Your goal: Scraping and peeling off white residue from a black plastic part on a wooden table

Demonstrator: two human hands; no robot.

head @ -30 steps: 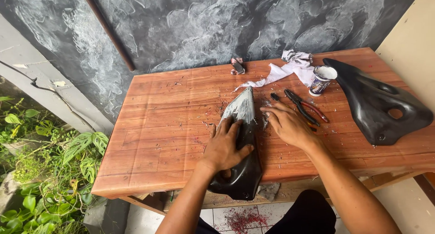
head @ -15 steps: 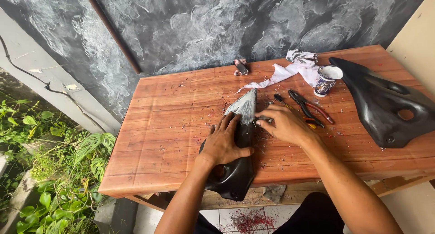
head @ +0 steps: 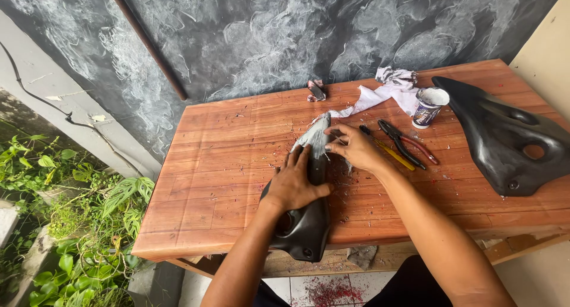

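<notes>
A black plastic panel (head: 304,228) with a pale, sanded tip (head: 316,135) lies on the wooden table (head: 219,164), its lower end hanging over the front edge. My left hand (head: 294,185) presses flat on the panel's middle. At the pale tip my right hand (head: 350,145) rests with its fingers pinched together; whether it holds something small I cannot tell.
A second, larger black panel (head: 504,138) lies at the table's right end. Pliers (head: 407,142) and a yellow-handled tool (head: 389,149) lie beside my right hand. A small tin (head: 428,107), a white rag (head: 392,87) and a small dark object (head: 316,90) sit near the dark wall. Plants grow at left.
The view has shifted slightly to the right. My right hand has moved left onto the panel's pale tip. My left hand stays pressed on the panel.
</notes>
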